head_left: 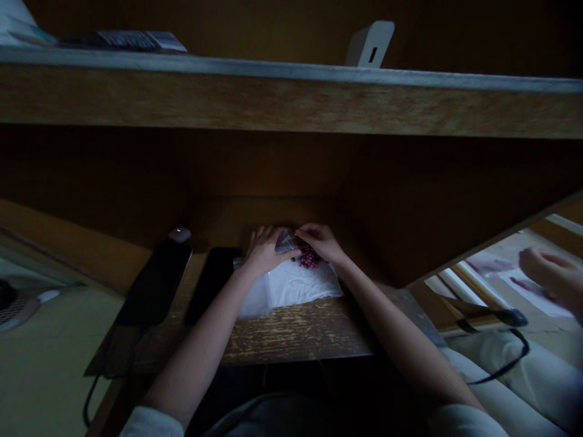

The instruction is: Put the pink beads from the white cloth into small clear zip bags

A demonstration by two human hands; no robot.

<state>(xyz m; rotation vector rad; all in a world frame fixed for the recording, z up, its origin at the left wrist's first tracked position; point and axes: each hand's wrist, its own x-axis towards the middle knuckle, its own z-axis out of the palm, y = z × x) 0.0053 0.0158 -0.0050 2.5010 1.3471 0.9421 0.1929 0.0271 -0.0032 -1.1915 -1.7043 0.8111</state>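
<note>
My left hand has its thumb and fingers around a small clear plastic bag. Close beside it, my right hand is closed in a pinch at the bag's right edge; what sits between its fingertips is too dark and small to make out. Just below the right fingers lies a cluster of small pink-purple beads, partly covered by that hand. Under the beads spreads a crumpled white cloth or paper sheet. Another clear plastic sheet or bag lies flat at its left, beneath my left wrist.
Left of my arm lie a dark flat phone-like object, a black slab with a cable, and a small white object. A shelf crosses above, bearing a white device. At right, another person's hand shows past the partition.
</note>
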